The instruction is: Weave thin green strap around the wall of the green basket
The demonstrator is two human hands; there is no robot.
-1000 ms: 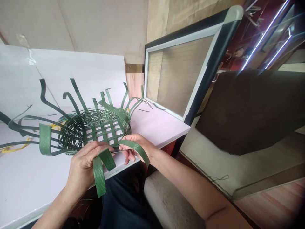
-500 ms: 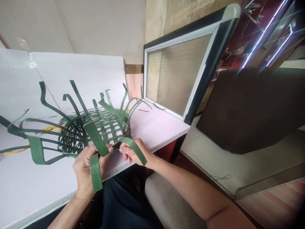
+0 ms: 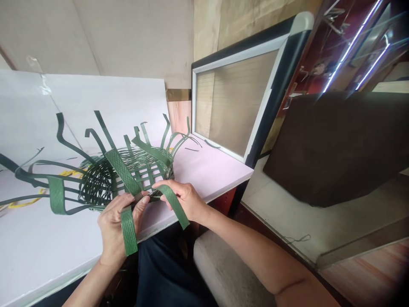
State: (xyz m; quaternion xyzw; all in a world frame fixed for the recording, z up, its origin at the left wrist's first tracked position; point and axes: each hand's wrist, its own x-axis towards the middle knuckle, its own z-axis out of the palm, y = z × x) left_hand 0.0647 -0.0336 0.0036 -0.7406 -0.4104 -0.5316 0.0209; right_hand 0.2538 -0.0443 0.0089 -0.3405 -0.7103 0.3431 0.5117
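Observation:
A half-woven green basket point(image 3: 96, 185) rests on the table near its front edge, its open lattice bottom in view and several flat strips sticking out around the rim. My left hand point(image 3: 116, 217) is closed on the near rim, thumb and fingers pinching it. One wide strip point(image 3: 129, 234) hangs down over that hand; another strip point(image 3: 123, 170) leans up and left from the pinch across the basket's opening. My right hand point(image 3: 188, 202) is closed at the rim just to the right, fingertips together. A curved strip point(image 3: 175, 204) droops over its fingers. What its fingertips hold is too small to make out.
The white tabletop point(image 3: 38, 247) carries yellow strands point(image 3: 28, 204) at left and thin green offcuts point(image 3: 191, 149) beyond the basket. A framed panel point(image 3: 236, 102) leans at the table's right end. A dark brown seat-like shape point(image 3: 335, 149) stands to the right.
My right hand has shifted slightly left and up, its index finger now reaching along the rim. The strip that lay across my left fingertips now leans back over the opening.

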